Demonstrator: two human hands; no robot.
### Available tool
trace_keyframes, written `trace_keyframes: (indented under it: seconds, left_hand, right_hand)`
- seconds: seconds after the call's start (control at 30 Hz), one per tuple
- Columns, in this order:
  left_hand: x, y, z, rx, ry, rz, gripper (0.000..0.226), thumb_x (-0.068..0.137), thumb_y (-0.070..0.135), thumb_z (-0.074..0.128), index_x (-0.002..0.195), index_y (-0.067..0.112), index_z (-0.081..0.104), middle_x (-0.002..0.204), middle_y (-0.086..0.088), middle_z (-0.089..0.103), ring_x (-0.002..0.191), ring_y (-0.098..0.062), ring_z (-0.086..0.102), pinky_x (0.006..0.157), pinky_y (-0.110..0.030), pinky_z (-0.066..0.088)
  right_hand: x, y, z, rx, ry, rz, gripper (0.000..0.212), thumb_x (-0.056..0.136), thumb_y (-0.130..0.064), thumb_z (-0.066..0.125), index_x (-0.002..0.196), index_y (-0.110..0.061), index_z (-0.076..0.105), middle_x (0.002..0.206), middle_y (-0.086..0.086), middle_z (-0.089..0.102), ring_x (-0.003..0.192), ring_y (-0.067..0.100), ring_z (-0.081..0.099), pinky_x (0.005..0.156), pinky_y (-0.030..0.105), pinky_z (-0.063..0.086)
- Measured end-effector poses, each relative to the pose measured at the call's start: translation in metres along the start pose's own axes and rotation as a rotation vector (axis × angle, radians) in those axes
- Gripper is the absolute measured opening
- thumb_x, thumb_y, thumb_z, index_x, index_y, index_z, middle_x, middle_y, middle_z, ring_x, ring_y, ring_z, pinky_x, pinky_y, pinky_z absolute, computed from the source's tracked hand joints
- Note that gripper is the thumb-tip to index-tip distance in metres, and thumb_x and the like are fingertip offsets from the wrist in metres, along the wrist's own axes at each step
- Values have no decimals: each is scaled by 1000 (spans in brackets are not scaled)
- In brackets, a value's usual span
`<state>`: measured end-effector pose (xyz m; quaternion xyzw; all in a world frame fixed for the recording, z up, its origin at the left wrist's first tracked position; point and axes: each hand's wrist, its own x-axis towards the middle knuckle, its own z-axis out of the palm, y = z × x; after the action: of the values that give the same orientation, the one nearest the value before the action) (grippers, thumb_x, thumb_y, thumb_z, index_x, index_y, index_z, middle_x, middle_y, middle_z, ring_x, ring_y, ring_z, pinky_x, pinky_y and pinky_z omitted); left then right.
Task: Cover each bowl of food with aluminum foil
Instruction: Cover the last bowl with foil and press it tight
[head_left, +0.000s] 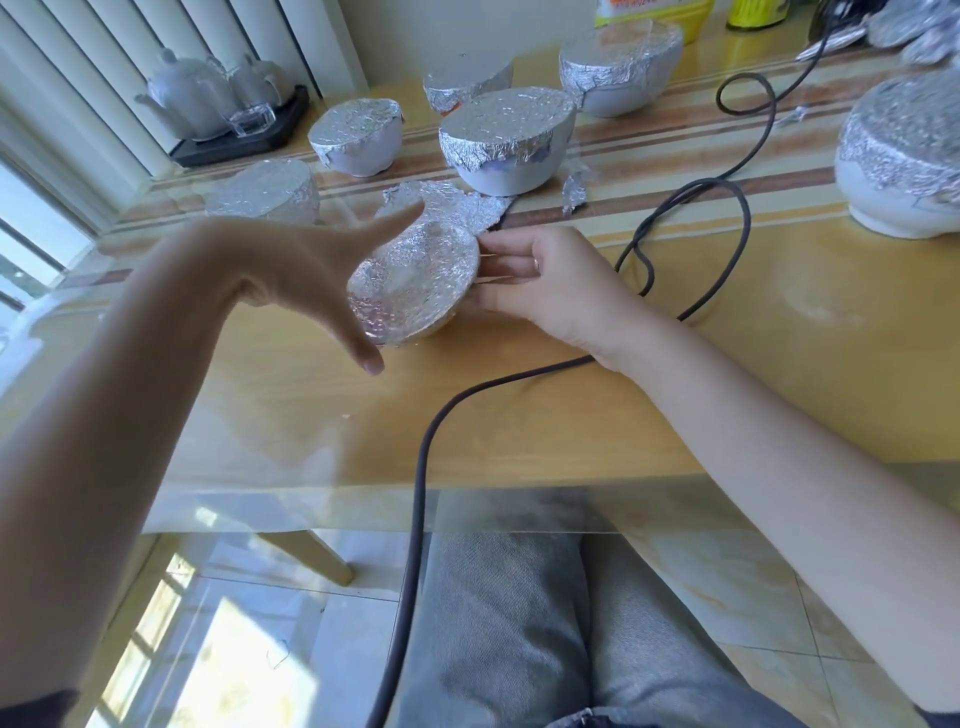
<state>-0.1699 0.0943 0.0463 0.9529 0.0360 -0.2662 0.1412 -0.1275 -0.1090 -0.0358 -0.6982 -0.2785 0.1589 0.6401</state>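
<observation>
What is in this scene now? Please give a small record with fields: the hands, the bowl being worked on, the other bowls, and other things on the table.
left hand: raised, spread open, holding nothing
right hand: fingers hold the tilted bowl's edge
tilted bowl: foil-covered, tipped on its side toward the left hand
other bowls: at least six, upright, foil-covered, e.g. middle bowl
loose foil: crumpled piece lying behind the tilted bowl
cable: dark, loops across the table
tea set: white, on a dark tray, far left

place: home dining room | signs: glass-topped wooden worktop (519, 415) | white tea set (208, 93) on tray (by window blinds) | tiled floor (249, 623)
</observation>
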Motion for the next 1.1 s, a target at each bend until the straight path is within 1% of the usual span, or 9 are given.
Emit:
trace_keyframes:
  seconds: [0.27,0.37,0.4,0.5,0.7,0.77,0.8,0.93,1.1]
  left_hand:
    - [-6,-41,25,-522,123,117,145,36,33,98,153,42,13,141,13,50,104,-12,66,88,-23,54]
    - [-7,-56,25,-891,235,181,78,77,18,78,146,23,41,135,-1,60,123,-24,58,92,-29,53]
    - [-4,-55,27,-932,302,130,57,89,11,62,143,18,46,134,-3,60,125,-24,56,93,-27,52]
    - [11,-42,42,-1016,507,42,35,102,12,43,136,10,50,117,1,65,107,-10,62,87,-18,53]
    - [44,2,63,-1429,883,-69,34,105,25,36,107,10,66,101,-3,74,100,-18,69,96,-36,53]
    - [46,6,67,-1466,907,-92,37,104,27,36,97,13,70,101,-5,75,103,-24,68,99,-44,50]
    - [46,7,68,-1498,894,-114,39,103,27,36,96,13,71,103,-8,74,101,-27,69,96,-46,52]
    - [48,8,65,-1563,830,-155,38,99,24,36,95,14,72,102,-14,72,84,-29,70,82,-49,56]
    - [46,11,65,-1557,837,-213,38,99,25,39,88,16,74,100,-12,73,86,-33,70,82,-53,55]
  right_hand:
    - [6,-5,7,383,145,348,31,92,5,38,108,6,64,98,14,68,83,15,59,85,26,54]
    - [22,-12,17,290,350,370,44,84,-18,45,115,13,53,114,31,61,81,18,44,69,32,32]
    - [28,-14,20,249,374,363,46,84,-21,46,118,9,53,116,29,61,81,23,51,95,49,17]
    - [44,-25,33,121,387,342,39,94,-16,42,123,8,53,126,22,59,119,35,52,97,43,43]
    - [54,-20,52,40,413,330,32,95,-18,47,112,3,64,78,5,59,74,13,44,63,25,34]
    - [56,-17,52,26,380,347,37,99,-28,49,117,-1,64,120,3,44,72,11,44,72,24,46]
    - [57,-15,51,9,368,349,40,100,-32,48,119,0,63,78,-5,37,73,12,43,71,26,43]
    - [61,-11,51,-33,367,357,40,101,-32,46,116,1,64,62,0,45,58,13,36,57,27,33]
    - [64,-12,52,-92,404,387,44,102,-29,46,59,-19,42,53,-2,33,47,14,28,43,25,21]
